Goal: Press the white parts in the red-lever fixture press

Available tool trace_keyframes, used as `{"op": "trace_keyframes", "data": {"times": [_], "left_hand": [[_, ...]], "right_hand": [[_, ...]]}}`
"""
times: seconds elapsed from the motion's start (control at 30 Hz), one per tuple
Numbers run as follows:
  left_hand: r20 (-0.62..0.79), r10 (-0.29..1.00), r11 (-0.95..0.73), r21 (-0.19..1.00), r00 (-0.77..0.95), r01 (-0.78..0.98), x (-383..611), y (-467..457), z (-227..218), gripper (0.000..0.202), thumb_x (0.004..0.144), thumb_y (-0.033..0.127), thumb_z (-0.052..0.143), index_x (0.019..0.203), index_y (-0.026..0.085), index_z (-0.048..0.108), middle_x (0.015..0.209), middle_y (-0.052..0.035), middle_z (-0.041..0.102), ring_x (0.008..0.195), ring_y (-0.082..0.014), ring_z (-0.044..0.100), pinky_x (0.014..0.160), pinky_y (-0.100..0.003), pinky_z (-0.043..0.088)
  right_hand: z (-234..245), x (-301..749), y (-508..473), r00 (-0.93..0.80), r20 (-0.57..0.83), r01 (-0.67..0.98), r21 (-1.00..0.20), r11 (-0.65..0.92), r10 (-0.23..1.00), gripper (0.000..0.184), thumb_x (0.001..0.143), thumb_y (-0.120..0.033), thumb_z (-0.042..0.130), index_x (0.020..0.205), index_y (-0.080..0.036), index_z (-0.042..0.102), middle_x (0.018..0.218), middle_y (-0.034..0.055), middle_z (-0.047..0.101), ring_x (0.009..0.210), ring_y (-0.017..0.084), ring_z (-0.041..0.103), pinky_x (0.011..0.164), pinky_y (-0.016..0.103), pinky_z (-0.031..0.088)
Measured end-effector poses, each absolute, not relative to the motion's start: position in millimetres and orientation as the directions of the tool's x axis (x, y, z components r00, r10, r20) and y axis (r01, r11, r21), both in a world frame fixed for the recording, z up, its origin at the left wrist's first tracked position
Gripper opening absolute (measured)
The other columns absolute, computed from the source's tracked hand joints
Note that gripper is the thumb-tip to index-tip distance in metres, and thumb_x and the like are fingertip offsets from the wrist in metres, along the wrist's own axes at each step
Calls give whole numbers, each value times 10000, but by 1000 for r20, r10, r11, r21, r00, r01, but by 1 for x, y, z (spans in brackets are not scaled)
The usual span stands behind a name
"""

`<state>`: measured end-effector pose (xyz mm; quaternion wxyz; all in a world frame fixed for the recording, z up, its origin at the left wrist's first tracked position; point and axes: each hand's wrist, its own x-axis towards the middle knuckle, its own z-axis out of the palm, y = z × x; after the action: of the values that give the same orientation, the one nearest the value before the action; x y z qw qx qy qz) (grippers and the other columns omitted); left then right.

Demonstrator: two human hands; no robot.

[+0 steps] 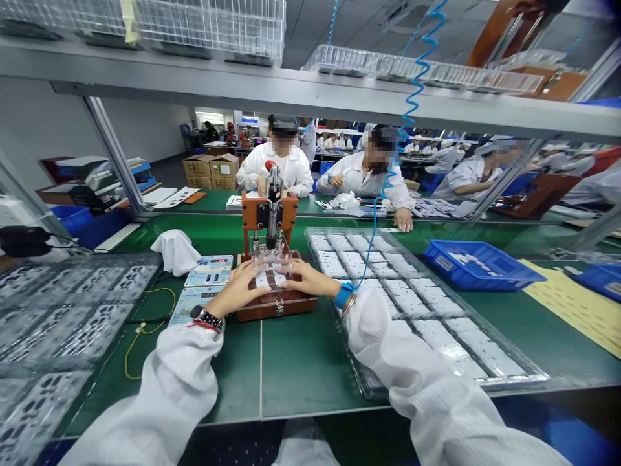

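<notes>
A small brown press fixture (272, 220) with a red-knobbed lever stands on a wooden base (276, 303) in the middle of the green bench. Both hands reach onto its bed. My left hand (242, 285) and my right hand (303, 278) pinch a small white flat part (270, 278) from either side, under the press head. The fingers are curled together on the part. A black watch sits on the left wrist, a blue band on the right.
A clear tray (436, 310) with several white parts lies to the right, empty dark trays (58, 310) to the left. Printed cards (208, 272) and a white cloth (175, 251) lie left of the press. A blue bin (480, 265) stands far right. Several people in white coats work across the bench.
</notes>
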<state>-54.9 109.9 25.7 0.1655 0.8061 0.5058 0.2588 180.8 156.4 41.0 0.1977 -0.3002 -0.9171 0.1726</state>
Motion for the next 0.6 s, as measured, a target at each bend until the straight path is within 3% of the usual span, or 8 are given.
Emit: {"op": "trace_keyframes", "data": {"times": [0.17,0.27,0.33,0.4,0.5,0.6], "left_hand": [[217,889,-453,546,403,705,-57,116,27,539,843,510,503,1307,235,480,1448,-74,376,1380,-281,215,1126,-479,144],[231,887,-457,556,399,694,-58,116,27,557,852,521,478,1318,217,469,1464,-79,351,1379,-278,223,1126,-467,161],[242,892,-450,563,382,693,-59,114,26,583,859,540,459,1337,206,449,1475,-87,333,1381,-284,220,1126,-465,164],[226,901,-430,567,370,702,-59,111,26,604,862,557,443,1350,202,434,1480,-91,323,1385,-292,207,1126,-472,160],[199,896,-437,557,398,706,-61,110,27,583,879,544,420,1354,207,432,1485,-76,315,1395,-283,182,1130,-465,150],[186,874,-472,544,449,694,-62,113,32,536,884,498,434,1336,209,454,1479,-72,329,1393,-279,191,1129,-473,158]], "right_hand": [[33,175,148,-684,277,520,-464,717,675,393,866,-387,580,1224,-226,585,1415,66,434,1260,284,398,1042,507,298],[32,172,143,-608,393,515,-466,719,690,320,818,-361,634,1109,-230,653,1298,59,559,1159,268,493,981,457,380],[37,173,143,-459,528,532,-480,697,714,197,816,-329,614,948,-208,695,1080,68,673,998,241,580,891,396,447],[51,176,148,-262,634,567,-509,648,728,213,861,-309,513,870,-174,678,937,94,687,904,234,598,836,382,464],[92,177,165,-14,747,554,-548,627,665,261,891,-308,420,917,-151,627,948,108,660,909,228,586,834,382,460],[148,164,189,111,832,382,-541,749,544,203,862,-334,484,890,-170,600,871,43,649,849,184,600,795,332,482]]}}
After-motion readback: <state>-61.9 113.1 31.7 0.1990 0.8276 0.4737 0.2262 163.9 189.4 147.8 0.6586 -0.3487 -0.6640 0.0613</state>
